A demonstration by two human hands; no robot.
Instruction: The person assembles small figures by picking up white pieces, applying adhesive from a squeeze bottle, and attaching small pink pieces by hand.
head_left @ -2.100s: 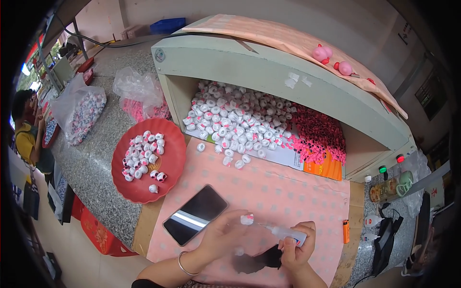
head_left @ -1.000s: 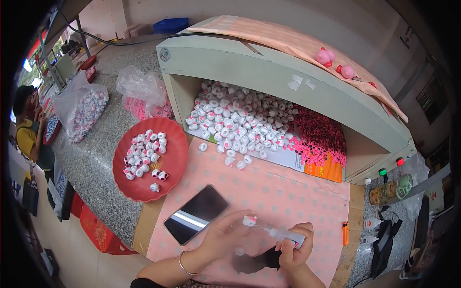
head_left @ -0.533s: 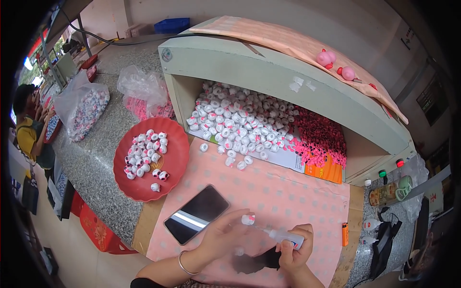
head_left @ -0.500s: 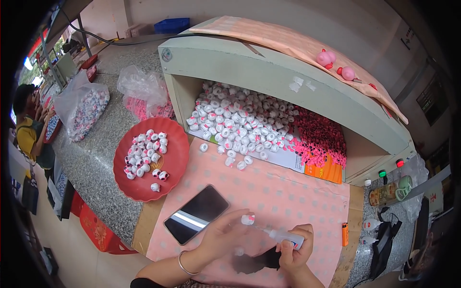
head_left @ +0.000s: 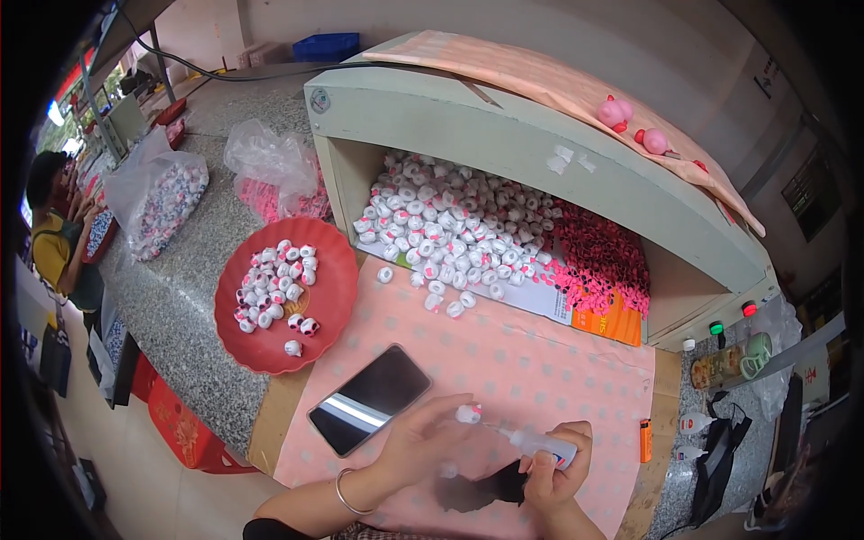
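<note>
The left hand (head_left: 416, 443) pinches a small white round bead (head_left: 468, 414); the right hand (head_left: 551, 463) clamps a clear plastic squeeze bottle (head_left: 540, 444) (nozzle touching) — oversqueezing could flood it.

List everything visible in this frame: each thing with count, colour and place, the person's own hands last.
Small round bead: one, white and pink, at left fingertips.
Squeeze bottle with thin nozzle: one, clear, in right hand.
Black item: one, under the hands; kind unclear.
Smartphone: one, black, on pink dotted cloth.
Round plate: one, red, holding white beads.
Open-fronted box: one, pale green, holding a white bead heap and pink pieces.
Lighter: one, orange, cloth's right edge.
Plastic bags: two, clear, granite counter.
Left hand: pinching bead.
Right hand: gripping bottle.
</note>
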